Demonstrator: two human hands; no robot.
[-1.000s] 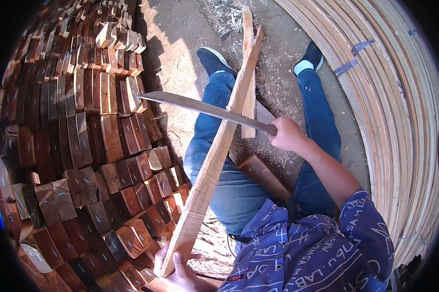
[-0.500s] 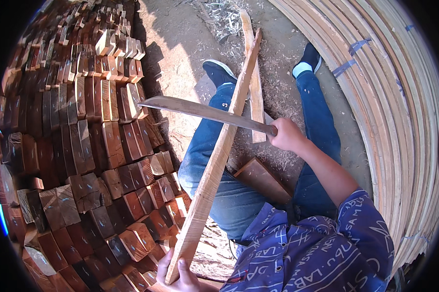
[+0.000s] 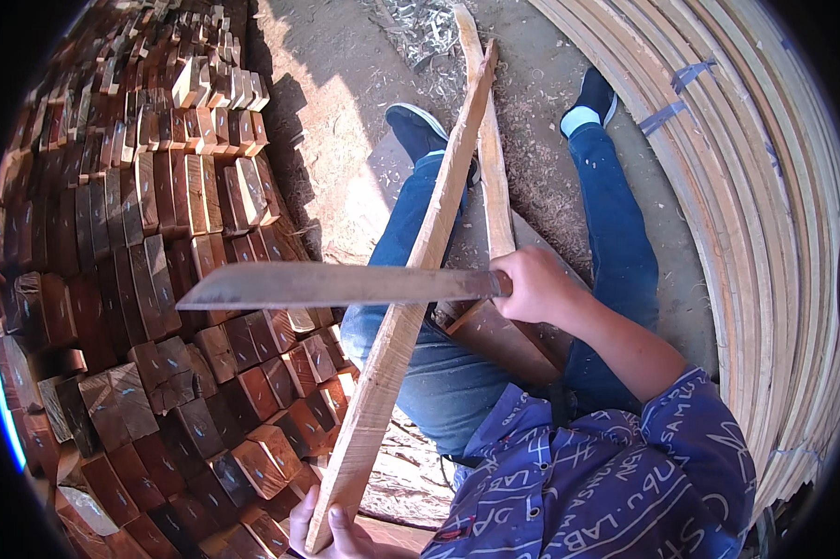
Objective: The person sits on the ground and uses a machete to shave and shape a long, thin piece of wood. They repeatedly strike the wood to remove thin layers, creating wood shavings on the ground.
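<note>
My right hand [image 3: 536, 287] is closed round the handle of a machete [image 3: 336, 285], whose broad blade points left and crosses over a long wooden plank [image 3: 373, 396]. From this view I cannot tell whether the blade touches the wood. At the lower edge, my left hand [image 3: 327, 529] grips the near end of the plank, thumb on one side and fingers on the other. The plank slants up and away between my legs, its narrow far end lying over a second, rough-edged board [image 3: 496, 200].
Stacked wooden blocks [image 3: 159, 373] fill the left side. Long bent strips [image 3: 718, 168], bound with blue bands, curve along the right. A brown wood block [image 3: 499, 340] lies between my legs. Shavings [image 3: 429, 37] litter the ground ahead; my feet [image 3: 417, 129] rest there.
The machete has come nearer to me along the plank, and its blade has swung from slanting to nearly level, broad face showing. My left hand and the plank's near end shifted slightly left.
</note>
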